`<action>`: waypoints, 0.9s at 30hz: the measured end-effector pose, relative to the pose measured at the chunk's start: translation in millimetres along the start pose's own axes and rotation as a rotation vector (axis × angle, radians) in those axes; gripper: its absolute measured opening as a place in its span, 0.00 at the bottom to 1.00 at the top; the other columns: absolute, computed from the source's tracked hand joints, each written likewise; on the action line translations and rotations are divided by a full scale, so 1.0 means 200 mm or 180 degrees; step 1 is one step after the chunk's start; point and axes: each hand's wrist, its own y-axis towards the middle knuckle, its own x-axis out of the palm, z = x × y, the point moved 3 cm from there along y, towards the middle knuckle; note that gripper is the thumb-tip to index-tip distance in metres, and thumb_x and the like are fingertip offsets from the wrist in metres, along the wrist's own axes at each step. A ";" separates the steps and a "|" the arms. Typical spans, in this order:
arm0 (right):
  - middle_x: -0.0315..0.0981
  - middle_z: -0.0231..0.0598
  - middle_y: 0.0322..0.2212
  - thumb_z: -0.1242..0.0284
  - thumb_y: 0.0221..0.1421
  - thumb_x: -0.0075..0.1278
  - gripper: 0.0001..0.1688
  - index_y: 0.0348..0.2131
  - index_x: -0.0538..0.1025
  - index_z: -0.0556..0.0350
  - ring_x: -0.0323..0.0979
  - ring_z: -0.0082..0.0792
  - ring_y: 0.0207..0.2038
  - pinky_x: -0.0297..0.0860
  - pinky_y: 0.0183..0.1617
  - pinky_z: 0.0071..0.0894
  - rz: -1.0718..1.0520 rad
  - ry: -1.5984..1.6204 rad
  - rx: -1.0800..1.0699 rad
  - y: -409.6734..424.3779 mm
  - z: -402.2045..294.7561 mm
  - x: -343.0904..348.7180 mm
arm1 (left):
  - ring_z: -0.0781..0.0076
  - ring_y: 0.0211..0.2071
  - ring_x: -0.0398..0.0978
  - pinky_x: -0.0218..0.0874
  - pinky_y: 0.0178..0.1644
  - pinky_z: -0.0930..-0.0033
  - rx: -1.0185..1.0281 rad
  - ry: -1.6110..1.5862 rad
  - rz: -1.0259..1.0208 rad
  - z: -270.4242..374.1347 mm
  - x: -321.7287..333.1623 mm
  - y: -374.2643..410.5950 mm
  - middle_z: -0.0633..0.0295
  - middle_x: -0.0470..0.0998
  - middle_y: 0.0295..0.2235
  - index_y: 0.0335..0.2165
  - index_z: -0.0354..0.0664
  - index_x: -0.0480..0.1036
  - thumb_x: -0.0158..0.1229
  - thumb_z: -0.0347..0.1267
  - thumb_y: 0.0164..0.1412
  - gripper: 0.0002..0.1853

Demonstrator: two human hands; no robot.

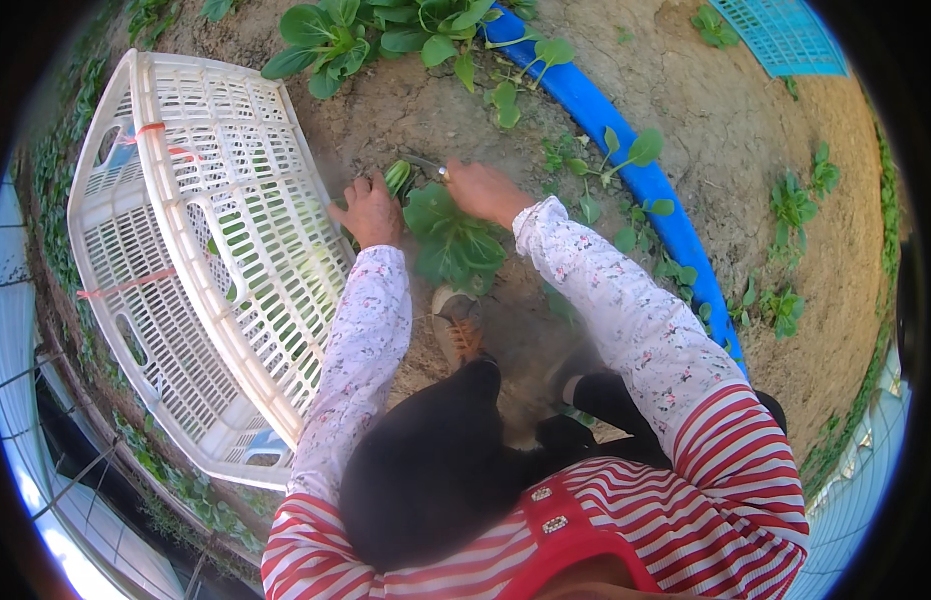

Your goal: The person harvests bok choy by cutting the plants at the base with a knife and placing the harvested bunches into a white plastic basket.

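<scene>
My left hand (371, 212) is beside the pale green base of a leafy vegetable (397, 178), fingers bent close to it; whether it grips the plant is hard to tell. My right hand (480, 193) is closed on the handle of a small knife, whose thin blade (420, 161) reaches left towards that base. Broad green leaves (454, 236) spread between and below my hands, above a brown shoe with orange laces (460, 334).
White plastic crates (210, 255) with greens inside stand at my left. A blue hose (630, 150) curves across the soil on the right. More leafy plants (323, 41) grow ahead and along the hose. A turquoise crate (788, 34) lies at the far right.
</scene>
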 end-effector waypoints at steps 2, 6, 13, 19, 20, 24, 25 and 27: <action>0.73 0.63 0.34 0.71 0.56 0.40 0.16 0.40 0.66 0.66 0.71 0.61 0.41 0.65 0.45 0.55 0.0004 -0.0070 -0.0068 0.01 0.00 0.00 | 0.63 0.46 0.66 0.45 0.55 0.36 -0.0010 -0.0006 -0.0013 0.00 0.00 0.00 0.63 0.70 0.42 0.48 0.49 0.70 0.64 0.35 0.45 0.27; 0.74 0.62 0.32 0.73 0.55 0.40 0.14 0.39 0.66 0.65 0.72 0.61 0.38 0.66 0.43 0.55 0.0089 -0.0206 -0.0061 0.00 0.03 0.04 | 0.63 0.46 0.67 0.45 0.55 0.36 0.0005 -0.0096 0.0053 0.02 0.02 0.00 0.62 0.71 0.42 0.46 0.49 0.71 0.64 0.35 0.45 0.26; 0.74 0.59 0.28 0.71 0.54 0.41 0.13 0.38 0.67 0.62 0.73 0.59 0.34 0.67 0.37 0.55 0.0061 -0.0211 -0.0040 -0.04 0.09 0.10 | 0.63 0.46 0.68 0.46 0.54 0.35 -0.0173 -0.0075 -0.0080 -0.01 -0.01 0.00 0.62 0.72 0.41 0.45 0.50 0.73 0.64 0.37 0.45 0.24; 0.74 0.52 0.24 0.70 0.50 0.49 0.12 0.33 0.69 0.61 0.73 0.53 0.28 0.66 0.33 0.51 0.1361 0.0896 -0.0087 -0.11 0.11 -0.05 | 0.61 0.39 0.75 0.61 0.48 0.49 -0.0428 -0.1528 -0.0508 -0.04 -0.28 0.24 0.58 0.76 0.40 0.46 0.48 0.74 0.64 0.38 0.44 0.26; 0.73 0.49 0.22 0.70 0.49 0.51 0.12 0.31 0.70 0.61 0.73 0.49 0.26 0.66 0.31 0.48 0.1740 0.1164 -0.0205 -0.11 0.09 -0.11 | 0.60 0.37 0.76 0.64 0.46 0.53 -0.0355 -0.2061 -0.0527 -0.07 -0.32 0.29 0.56 0.77 0.39 0.47 0.48 0.74 0.64 0.37 0.44 0.27; 0.66 0.29 0.17 0.69 0.48 0.57 0.14 0.35 0.74 0.58 0.63 0.22 0.18 0.59 0.22 0.27 0.1342 0.3057 -0.0327 -0.12 -0.03 -0.34 | 0.72 0.35 0.76 0.67 0.40 0.72 -0.0330 -0.5037 -0.1431 0.03 -0.47 0.27 0.58 0.77 0.37 0.47 0.36 0.71 0.62 0.30 0.50 0.24; 0.63 0.25 0.16 0.69 0.50 0.56 0.15 0.38 0.74 0.57 0.59 0.16 0.17 0.56 0.20 0.21 0.1162 0.3354 -0.0441 -0.16 -0.10 -0.42 | 0.74 0.35 0.75 0.67 0.40 0.74 -0.0267 -0.5182 -0.1685 0.05 -0.52 0.25 0.60 0.76 0.38 0.48 0.34 0.69 0.58 0.27 0.53 0.22; 0.62 0.22 0.16 0.69 0.51 0.56 0.22 0.45 0.73 0.58 0.57 0.13 0.16 0.54 0.19 0.17 0.0836 0.3594 -0.0644 -0.18 -0.13 -0.50 | 0.74 0.36 0.75 0.66 0.42 0.73 -0.0143 -0.5561 -0.2080 0.09 -0.54 0.22 0.60 0.76 0.38 0.49 0.34 0.68 0.58 0.27 0.53 0.23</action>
